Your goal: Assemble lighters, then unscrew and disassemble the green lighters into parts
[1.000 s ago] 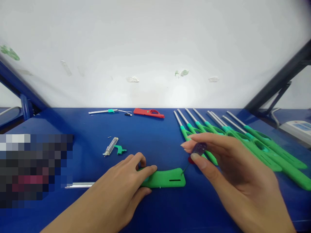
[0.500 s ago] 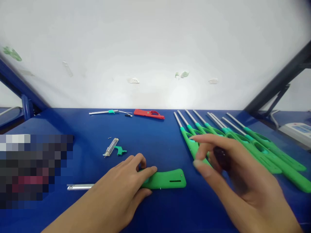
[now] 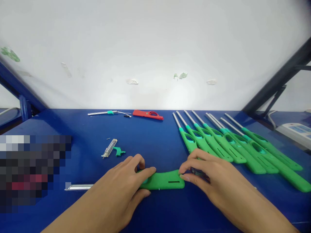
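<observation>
Under my left hand (image 3: pixel 126 186) a green long-neck lighter (image 3: pixel 167 180) lies flat on the table, its metal tube (image 3: pixel 79 187) pointing left. The fingers and thumb are closed round its middle and hide the trigger area. My right hand (image 3: pixel 211 178) is at the lighter's right end, thumb and forefinger pinched at the upper corner. Anything tiny between those fingertips is hidden. A dark glossy object (image 3: pixel 199 173) is tucked under its other fingers, too covered for its kind to show.
Several green lighters (image 3: pixel 223 147) lie in a row at the right. Behind the hands are a clear fuel tank (image 3: pixel 110 148), a green trigger (image 3: pixel 118 151) and a small metal pin (image 3: pixel 108 138). Farther back lie a red lighter casing (image 3: pixel 148 114) and a metal tube with wires (image 3: pixel 102 113).
My right hand has moved left and down from in front of the row of lighters to the held lighter's end, its fingertips now together. The left hand keeps its hold.
</observation>
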